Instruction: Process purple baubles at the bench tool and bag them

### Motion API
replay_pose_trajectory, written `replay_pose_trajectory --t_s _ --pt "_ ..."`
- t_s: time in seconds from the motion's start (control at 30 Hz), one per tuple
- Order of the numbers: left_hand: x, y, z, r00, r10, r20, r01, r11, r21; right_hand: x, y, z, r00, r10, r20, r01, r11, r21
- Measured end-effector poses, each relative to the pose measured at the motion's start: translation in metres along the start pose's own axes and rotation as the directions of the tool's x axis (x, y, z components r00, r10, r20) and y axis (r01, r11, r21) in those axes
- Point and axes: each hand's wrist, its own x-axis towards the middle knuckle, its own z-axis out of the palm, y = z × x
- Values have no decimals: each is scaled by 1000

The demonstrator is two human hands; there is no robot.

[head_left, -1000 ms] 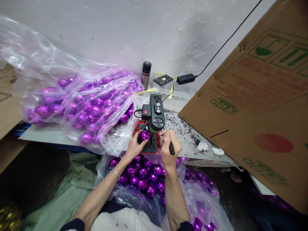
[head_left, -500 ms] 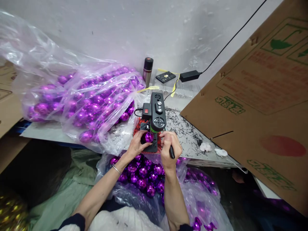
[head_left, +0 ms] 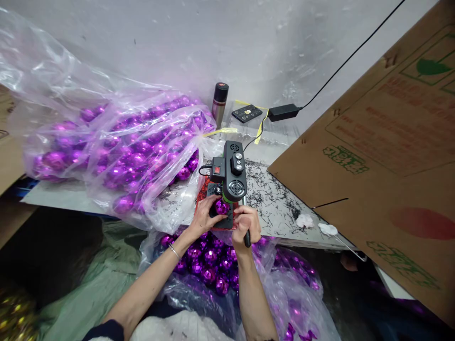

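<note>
My left hand [head_left: 206, 214] has its thumb and fingers around a shiny purple faceted ball [head_left: 222, 206], under the head of a small black press machine [head_left: 234, 166]. The machine stands on a red mat [head_left: 202, 187] at the table's near edge. Just right of the base, my right hand [head_left: 247, 222] is wrapped round the black-tipped lever handle [head_left: 247, 238], whose metal rod runs up beside the head. Below both hands, an open clear bag on my lap holds many purple faceted balls [head_left: 209, 258]. The underside of the ball is hidden.
A big clear bag of purple balls [head_left: 131, 156] lies on the left of the table. Behind the machine stand a thermos [head_left: 219, 104], a dark phone-like slab [head_left: 246, 113] and a power adapter [head_left: 283, 112]. Black bits litter the tabletop [head_left: 270, 199]. A cardboard box [head_left: 384, 161] leans in at right.
My right hand has moved a little left and down with the lever handle. My left hand keeps the ball under the machine's head. The whole view has shifted slightly.
</note>
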Motion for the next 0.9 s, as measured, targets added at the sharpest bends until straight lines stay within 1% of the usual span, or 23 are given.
replay_pose_trajectory --t_s 0.13,0.3,0.37,0.47,0.57,0.73,0.9 --pt "-1 -1 1 1000 23 -5 -23 1000 -2 -5 5 5 999 -11 -40 12 1000 27" --pt "-2 -2 3 999 37 -16 -36 999 7 0 1 9 997 -26 -77 30 998 53" --pt "-2 -2 3 999 38 -17 -37 999 7 1 0 11 995 -38 -88 41 999 35" --pt "-2 -3 3 1000 21 -14 -21 1000 6 2 0 12 994 -44 -96 44 999 3" --pt "-1 -3 3 1000 15 -13 -15 1000 -2 2 0 12 994 -44 -98 48 998 42" --pt "-1 -3 3 999 30 -14 -30 1000 4 0 3 13 993 -59 -103 64 997 41" --pt "-2 -7 5 998 55 -32 -54 998 29 -4 8 14 992 -71 -109 80 993 82"
